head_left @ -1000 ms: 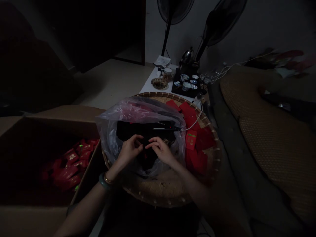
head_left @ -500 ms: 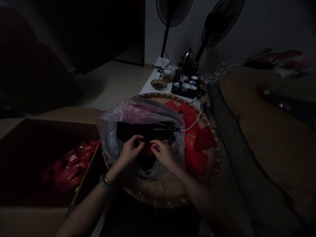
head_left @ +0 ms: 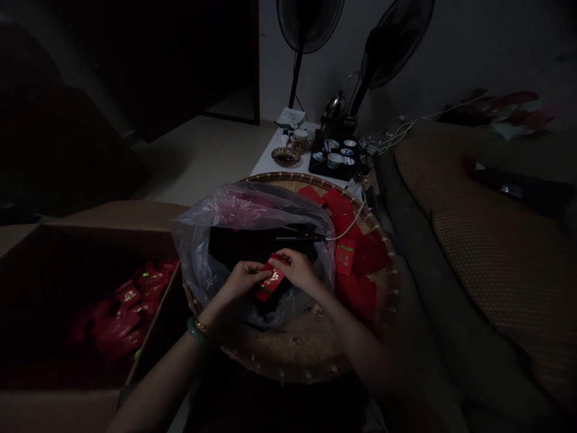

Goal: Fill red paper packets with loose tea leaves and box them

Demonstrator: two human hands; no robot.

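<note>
Head view shows two bare hands together over the plastic bag [head_left: 196, 258], which lies open on a round woven tray [head_left: 288, 368]. Left hand [head_left: 243, 280] pinches one red packet [head_left: 271, 285] between its thumb and fingers, and right hand [head_left: 296, 268] grasps the same packet at its upper edge. This packet is tilted above the opening of the bag, with gold print and a green band near its lower end. Just beyond the hands there is a black tool [head_left: 301, 237] with a small red light, and a white cable [head_left: 350, 227] runs from it to the right. More red envelopes [head_left: 363, 297] lie on the right part of the tray. At the left stands an open cardboard box [head_left: 108, 211] with many red pouches [head_left: 130, 294] inside. What is deeper in the bag is too dark to tell.
</note>
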